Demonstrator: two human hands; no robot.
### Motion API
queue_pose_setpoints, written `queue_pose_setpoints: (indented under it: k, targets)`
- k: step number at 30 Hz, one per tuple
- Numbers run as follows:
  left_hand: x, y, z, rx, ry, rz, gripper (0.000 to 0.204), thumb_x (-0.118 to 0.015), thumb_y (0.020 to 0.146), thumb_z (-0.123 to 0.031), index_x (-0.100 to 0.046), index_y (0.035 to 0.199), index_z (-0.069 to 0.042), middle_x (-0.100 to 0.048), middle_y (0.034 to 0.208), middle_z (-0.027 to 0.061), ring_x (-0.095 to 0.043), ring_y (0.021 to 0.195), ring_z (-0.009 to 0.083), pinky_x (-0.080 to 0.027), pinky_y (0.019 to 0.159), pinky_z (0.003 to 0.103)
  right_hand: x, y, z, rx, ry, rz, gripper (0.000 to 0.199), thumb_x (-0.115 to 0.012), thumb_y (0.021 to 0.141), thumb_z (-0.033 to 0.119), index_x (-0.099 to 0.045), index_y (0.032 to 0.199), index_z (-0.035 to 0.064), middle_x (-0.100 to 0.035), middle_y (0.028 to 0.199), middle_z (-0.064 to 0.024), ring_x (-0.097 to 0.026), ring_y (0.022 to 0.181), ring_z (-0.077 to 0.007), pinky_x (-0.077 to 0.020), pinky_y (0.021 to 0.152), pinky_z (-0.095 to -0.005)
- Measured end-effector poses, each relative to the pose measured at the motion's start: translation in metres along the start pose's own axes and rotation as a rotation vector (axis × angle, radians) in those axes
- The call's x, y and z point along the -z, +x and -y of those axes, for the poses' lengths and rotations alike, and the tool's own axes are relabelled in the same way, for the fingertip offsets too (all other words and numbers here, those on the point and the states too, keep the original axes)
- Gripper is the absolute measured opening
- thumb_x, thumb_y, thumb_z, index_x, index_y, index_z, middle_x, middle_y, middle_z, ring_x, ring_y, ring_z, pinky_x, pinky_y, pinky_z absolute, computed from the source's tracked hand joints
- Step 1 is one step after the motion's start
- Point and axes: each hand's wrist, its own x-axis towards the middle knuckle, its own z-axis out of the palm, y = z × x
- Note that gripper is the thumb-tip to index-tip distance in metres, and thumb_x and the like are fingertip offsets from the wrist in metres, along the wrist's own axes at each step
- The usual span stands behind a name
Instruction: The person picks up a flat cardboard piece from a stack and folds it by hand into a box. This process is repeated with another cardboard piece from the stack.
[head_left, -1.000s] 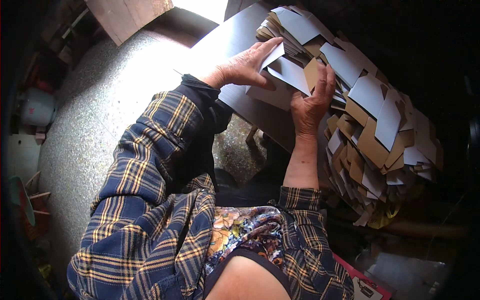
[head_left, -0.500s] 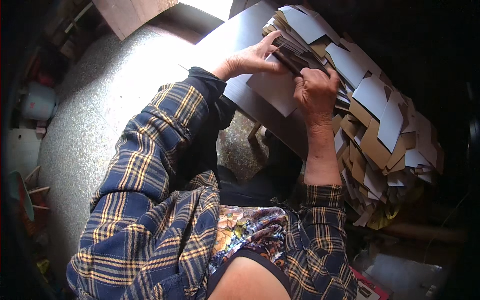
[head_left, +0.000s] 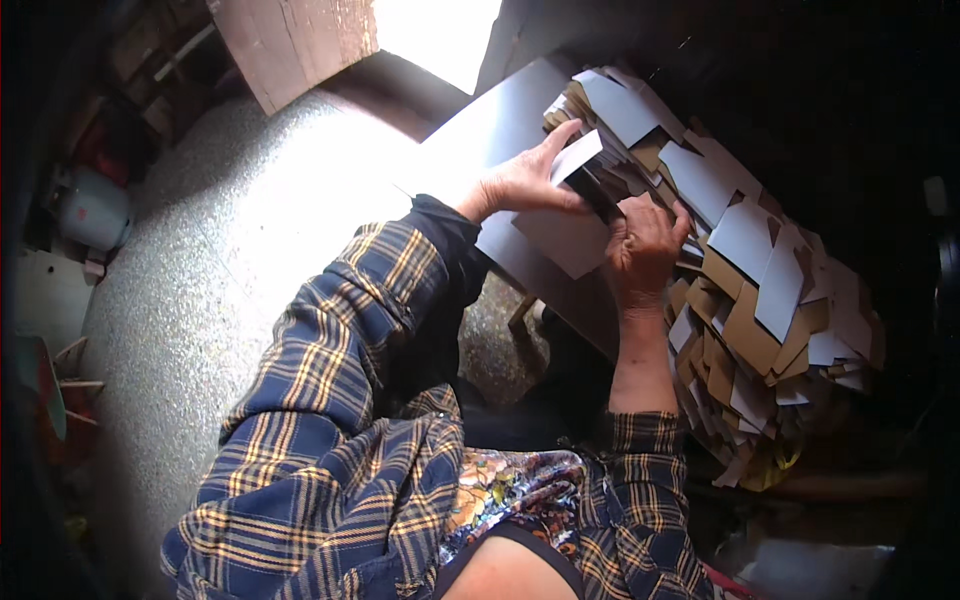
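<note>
Both hands are on a white card blank (head_left: 563, 243), whose broad panel slants over the grey tabletop. My left hand (head_left: 530, 184) has its thumb and fingers around the far end, where a small bright flap (head_left: 578, 156) stands raised. Between the hands runs a dark, shaded strip (head_left: 595, 194); whether it is a folded side of the card or a separate thing, I cannot tell. My right hand (head_left: 650, 240) closes its curled fingers on the near right end of the strip. Right beside it lies the heap of cut cards.
A large heap of white and brown card pieces (head_left: 745, 290) covers the right side of the grey table (head_left: 505, 105). A wooden board (head_left: 300, 45) juts in at the upper left. A white rounded container (head_left: 95, 212) stands by the left wall on the speckled floor (head_left: 180, 300).
The whole view has shifted, so table and hands sit lower and further right. A small bright flap now stands up beside my left thumb. Both hands keep hold of the card.
</note>
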Motion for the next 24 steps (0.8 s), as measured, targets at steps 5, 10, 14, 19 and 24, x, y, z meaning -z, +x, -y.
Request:
queue_pose_setpoints:
  k: [5,10,14,19,24]
  targets:
    - [-0.004,-0.011,-0.027,-0.086,0.016,0.058,0.113,-0.084,0.06,-0.033,-0.016,0.146,-0.007,-0.041,0.136,0.026,-0.041,0.128,0.0367,-0.033,0.108,0.039,0.015,0.012,-0.026,-0.3,0.12,0.05,0.013,-0.055,0.083,0.012,-0.064,0.081,0.0039,-0.065,0.079,-0.0133,-0.062,0.082,-0.03,-0.0394,0.092,-0.043]
    - [-0.016,-0.008,-0.031,-0.295,0.201,0.12,0.119,-0.086,0.056,-0.027,-0.014,0.148,-0.012,-0.038,0.139,0.0228,-0.038,0.13,0.0357,-0.03,0.111,0.039,0.024,0.03,-0.065,-0.675,0.226,0.147,0.021,-0.058,0.081,0.02,-0.065,0.083,0.0001,-0.063,0.074,-0.0193,-0.061,0.078,-0.0366,-0.0442,0.083,-0.0441]
    - [-0.009,-0.01,-0.022,-0.239,0.195,0.093,0.12,-0.087,0.055,-0.029,-0.013,0.148,-0.011,-0.036,0.142,0.0223,-0.035,0.133,0.0354,-0.028,0.112,0.039,0.007,0.036,-0.06,-0.552,0.185,0.096,0.025,-0.061,0.079,0.019,-0.065,0.096,0.0008,-0.064,0.085,-0.0198,-0.061,0.085,-0.0369,-0.0442,0.087,-0.0437]
    - [-0.001,-0.013,-0.016,-0.164,0.233,0.059,0.118,-0.087,0.057,-0.028,-0.014,0.148,-0.012,-0.035,0.143,0.021,-0.034,0.134,0.0353,-0.027,0.113,0.039,0.045,0.056,0.022,-0.141,0.182,-0.109,0.04,-0.065,0.072,0.004,-0.061,0.112,0.0034,-0.061,0.107,-0.0188,-0.061,0.099,-0.0345,-0.0471,0.087,-0.0401]
    - [0.005,-0.02,-0.029,-0.146,0.24,0.039,0.114,-0.085,0.058,-0.023,-0.017,0.149,-0.016,-0.038,0.142,0.0202,-0.036,0.134,0.0344,-0.03,0.111,0.04,0.128,0.079,0.129,0.374,1.168,-0.036,0.015,-0.058,0.084,0.009,-0.07,0.087,0.0005,-0.069,0.083,-0.0119,-0.068,0.074,-0.021,-0.0546,0.063,-0.0303]
